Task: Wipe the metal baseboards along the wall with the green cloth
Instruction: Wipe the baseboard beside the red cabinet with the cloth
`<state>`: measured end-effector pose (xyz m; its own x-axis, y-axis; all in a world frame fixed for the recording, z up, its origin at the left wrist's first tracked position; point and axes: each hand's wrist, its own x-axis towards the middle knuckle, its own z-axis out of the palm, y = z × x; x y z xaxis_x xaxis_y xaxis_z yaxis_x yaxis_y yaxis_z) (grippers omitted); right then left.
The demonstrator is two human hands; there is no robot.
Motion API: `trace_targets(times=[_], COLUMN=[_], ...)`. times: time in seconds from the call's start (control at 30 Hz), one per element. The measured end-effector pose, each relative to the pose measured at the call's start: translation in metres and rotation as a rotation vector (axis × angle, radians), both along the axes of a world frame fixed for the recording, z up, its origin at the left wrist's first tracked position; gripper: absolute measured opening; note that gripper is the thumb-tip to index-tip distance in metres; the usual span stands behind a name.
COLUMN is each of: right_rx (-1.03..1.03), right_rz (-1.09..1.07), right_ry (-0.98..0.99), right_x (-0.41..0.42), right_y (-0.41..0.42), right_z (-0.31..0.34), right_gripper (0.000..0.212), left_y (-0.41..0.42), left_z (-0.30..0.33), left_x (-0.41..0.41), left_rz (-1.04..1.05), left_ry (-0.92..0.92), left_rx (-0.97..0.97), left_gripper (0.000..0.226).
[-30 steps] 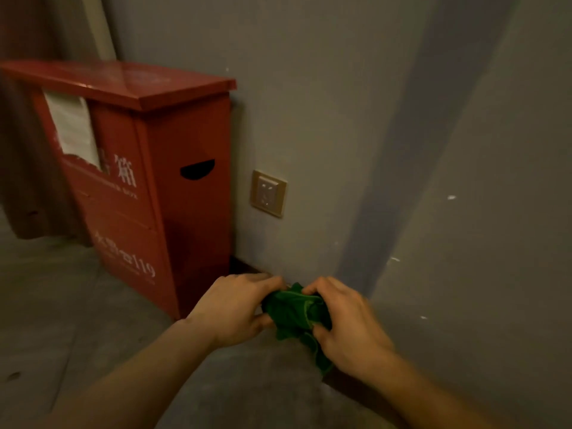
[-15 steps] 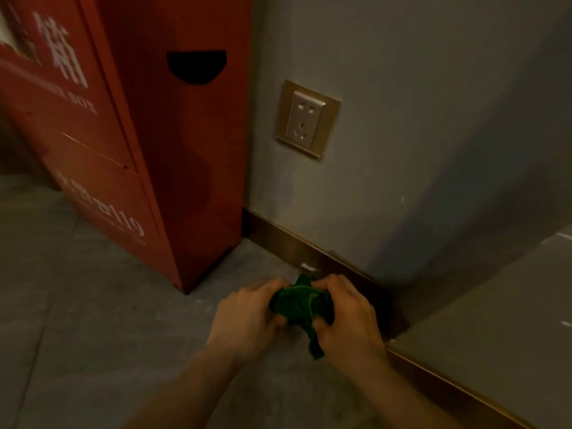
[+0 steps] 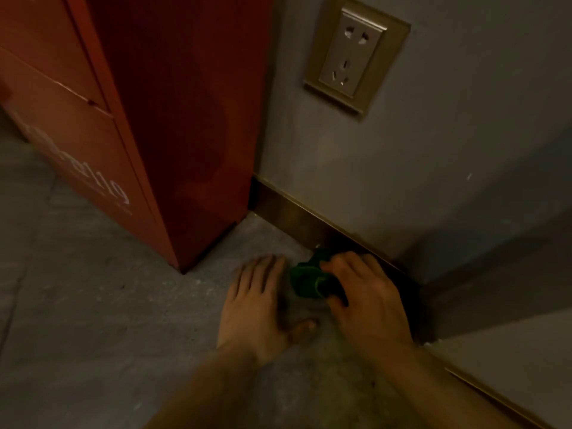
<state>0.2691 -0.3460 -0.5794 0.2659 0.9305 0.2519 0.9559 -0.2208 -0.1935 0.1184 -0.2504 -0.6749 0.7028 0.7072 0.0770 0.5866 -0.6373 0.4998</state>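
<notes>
Red cabinet: cut off at the top and left edges; we make out only "119" of its white lettering, the rest is blurred.
Floor: grey and mottled, dimly lit.
Left hand: flat on the floor, fingers spread, holding nothing, just beside the cloth.
Green cloth: bunched at the foot of the wall, against the baseboard; partly hidden under our right fingers.
Metal baseboard: brown strip running from the cabinet to the wall corner, its right end in shadow.
Right hand: fingers curled down over the cloth, gripping it.
Wall socket: 1 plate on the grey wall.
</notes>
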Motion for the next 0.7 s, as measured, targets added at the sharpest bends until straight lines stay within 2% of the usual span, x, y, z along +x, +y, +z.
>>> trace_targets(times=[0.17, 0.27, 0.43, 0.53, 0.7], right_rx=[-0.065, -0.1, -0.112, -0.052, -0.073], right_rz=[0.032, 0.032, 0.071, 0.154, 0.314], right_ry=[-0.289, -0.393, -0.536, -0.628, -0.761], right_x=[0.008, 0.01, 0.012, 0.014, 0.023], right_y=[0.022, 0.035, 0.06, 0.075, 0.084], right_z=[-0.008, -0.016, -0.033, -0.042, -0.056], right_gripper=[0.042, 0.044, 0.027, 0.012, 0.014], left_y=[-0.007, -0.01, -0.01, -0.009, -0.008], left_z=[-0.025, -0.031, -0.035, -0.035, -0.035], left_x=[0.012, 0.013, 0.013, 0.014, 0.013], left_rz=[0.017, 0.009, -0.012, -0.026, -0.026], left_ry=[0.119, 0.131, 0.123, 0.122, 0.126], left_rx=[0.021, 0.053, 0.086, 0.107, 0.132], left_gripper=[0.132, 0.129, 0.121, 0.111, 0.106])
